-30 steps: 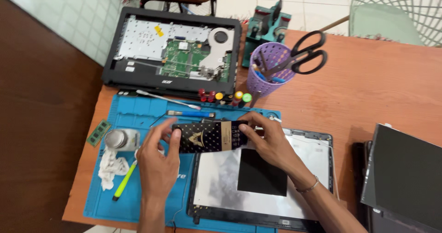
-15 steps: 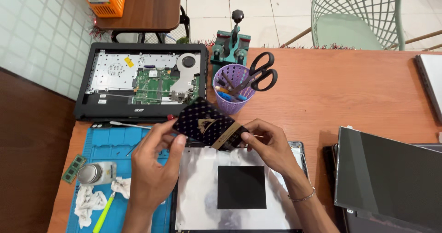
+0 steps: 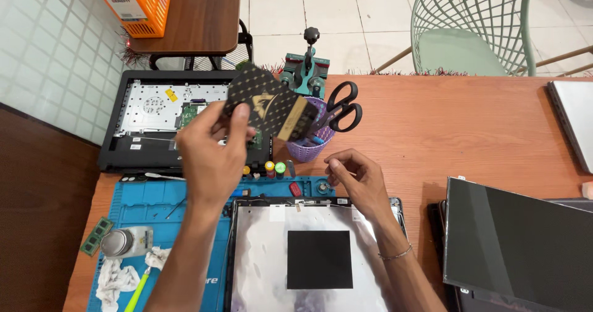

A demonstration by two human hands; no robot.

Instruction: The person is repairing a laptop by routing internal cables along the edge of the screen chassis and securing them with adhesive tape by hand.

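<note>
Head view: flat black card-like piece with gold dots and a gold band (image 3: 269,105) lifted off the desk, pinched at its lower left edge by left hand (image 3: 213,154), tilted down toward the right. Right hand (image 3: 355,176) free of it, well apart, loosely curled with fingertips bent inward, grasping nothing, hovering just above the top edge of a silver laptop lid back with a black square patch (image 3: 309,256). Behind the left hand, an opened black laptop base with exposed green board (image 3: 154,117). Between the hands, a purple mesh pen cup (image 3: 309,148) with black-handled scissors (image 3: 343,105). Below the left forearm, a blue work mat (image 3: 148,207). Right of the right hand, a dark bare display panel (image 3: 519,238) on the orange-brown wooden desk (image 3: 445,133).
</note>
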